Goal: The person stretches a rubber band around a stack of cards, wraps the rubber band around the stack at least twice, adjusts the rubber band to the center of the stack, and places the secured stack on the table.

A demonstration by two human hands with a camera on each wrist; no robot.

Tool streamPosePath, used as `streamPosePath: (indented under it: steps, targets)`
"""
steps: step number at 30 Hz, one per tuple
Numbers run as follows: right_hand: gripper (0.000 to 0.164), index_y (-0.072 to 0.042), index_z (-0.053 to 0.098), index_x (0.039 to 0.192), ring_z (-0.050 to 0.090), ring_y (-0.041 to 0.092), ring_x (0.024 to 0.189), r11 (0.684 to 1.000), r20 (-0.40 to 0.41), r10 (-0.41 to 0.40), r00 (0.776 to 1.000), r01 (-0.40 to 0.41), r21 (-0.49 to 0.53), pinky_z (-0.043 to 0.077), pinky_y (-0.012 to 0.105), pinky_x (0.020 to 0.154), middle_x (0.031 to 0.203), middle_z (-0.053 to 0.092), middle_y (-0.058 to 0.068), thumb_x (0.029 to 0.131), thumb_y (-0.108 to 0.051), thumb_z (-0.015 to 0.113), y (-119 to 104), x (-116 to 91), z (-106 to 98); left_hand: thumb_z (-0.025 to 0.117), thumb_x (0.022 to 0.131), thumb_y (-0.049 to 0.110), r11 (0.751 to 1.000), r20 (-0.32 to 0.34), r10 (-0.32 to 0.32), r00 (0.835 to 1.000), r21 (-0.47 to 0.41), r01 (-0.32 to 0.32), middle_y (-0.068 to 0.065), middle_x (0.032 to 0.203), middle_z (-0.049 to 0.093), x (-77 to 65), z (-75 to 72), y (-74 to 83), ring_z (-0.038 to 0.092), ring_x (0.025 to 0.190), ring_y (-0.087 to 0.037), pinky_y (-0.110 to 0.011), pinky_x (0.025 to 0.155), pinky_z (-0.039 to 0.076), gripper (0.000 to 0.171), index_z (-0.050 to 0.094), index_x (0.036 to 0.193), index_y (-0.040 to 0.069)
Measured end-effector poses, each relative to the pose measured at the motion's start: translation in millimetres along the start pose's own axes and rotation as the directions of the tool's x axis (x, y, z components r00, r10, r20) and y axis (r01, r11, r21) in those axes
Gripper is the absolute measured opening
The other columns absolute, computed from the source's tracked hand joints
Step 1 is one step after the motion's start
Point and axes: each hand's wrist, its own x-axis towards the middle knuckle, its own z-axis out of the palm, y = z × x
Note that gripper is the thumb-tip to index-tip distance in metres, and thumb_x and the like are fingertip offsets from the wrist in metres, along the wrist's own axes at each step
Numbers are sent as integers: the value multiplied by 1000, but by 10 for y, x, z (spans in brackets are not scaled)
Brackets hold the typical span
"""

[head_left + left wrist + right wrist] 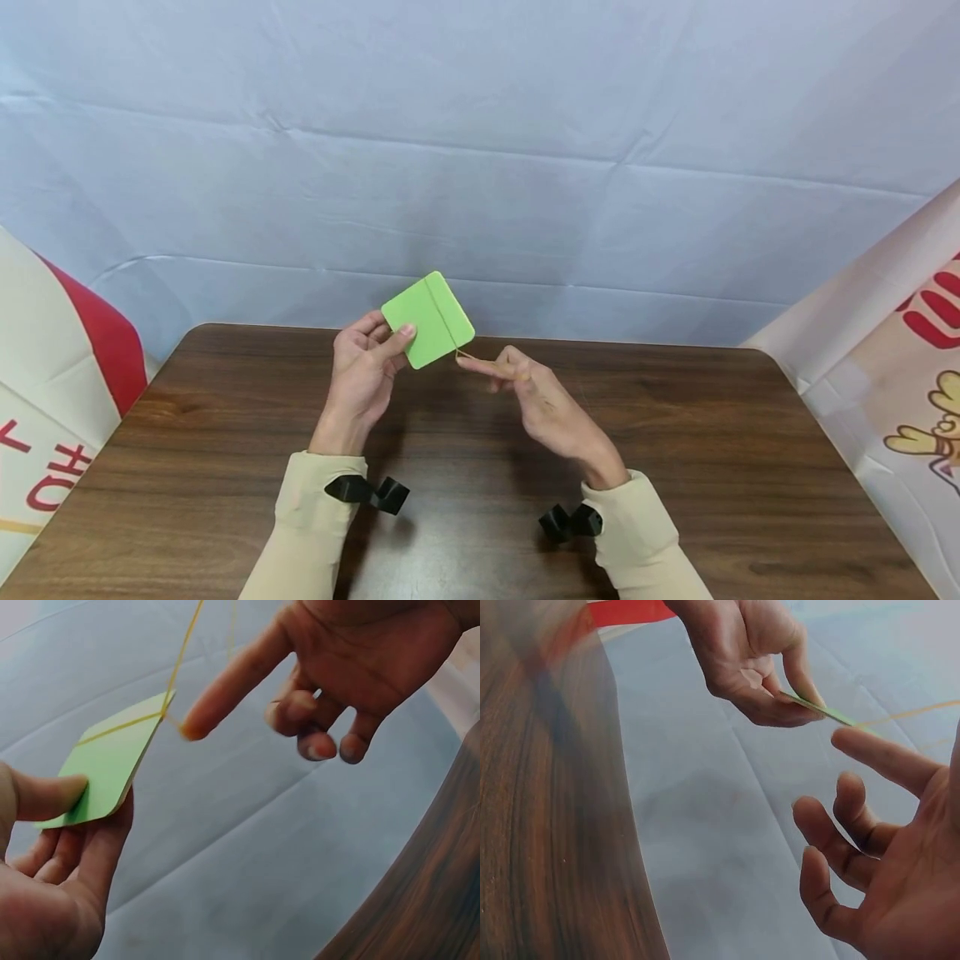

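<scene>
My left hand [363,371] grips a thin green square pad [423,312] with rounded corners, thumb on its face and fingers behind. A yellow rubber band [120,729] crosses the pad near one edge. From the pad's corner the band stretches away toward my right hand [543,400]. The right index finger [238,686] is straight, its tip at the band beside that corner. The other right fingers [847,855] are loosely bent and spread in the right wrist view. The right thumb is out of sight in both wrist views. Both hands are raised above the table.
A dark wooden table [465,517] lies below the hands. Behind it hangs a pale blue-grey cloth [465,192]. Printed cloths stand at the left [60,383] and right [870,367] sides. Black wrist mounts [367,492] are strapped over the beige sleeves [307,533].
</scene>
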Motion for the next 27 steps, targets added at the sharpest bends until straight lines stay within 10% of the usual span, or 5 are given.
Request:
streamPosePath:
  steps: [13, 27]
  targets:
    - [91, -4, 75, 119, 54, 16, 74, 998, 48, -57, 997, 57, 16, 46, 33, 68, 78, 52, -3, 105, -63, 8, 16, -9, -64, 60, 89, -18, 994, 240, 6, 971, 106, -33, -7, 97, 74, -24, -79, 56, 71, 80, -15, -27, 68, 59, 30, 68, 105, 5]
    - [82, -1, 80, 104, 58, 21, 80, 994, 133, -21, 991, 6, 113, 51, 33, 66, 90, 69, 3, 111, -52, 16, 11, -19, -89, 61, 88, -18, 981, 487, -41, 872, 183, -57, -6, 100, 75, -49, -130, 121, 74, 88, -20, -32, 74, 60, 35, 70, 107, 10]
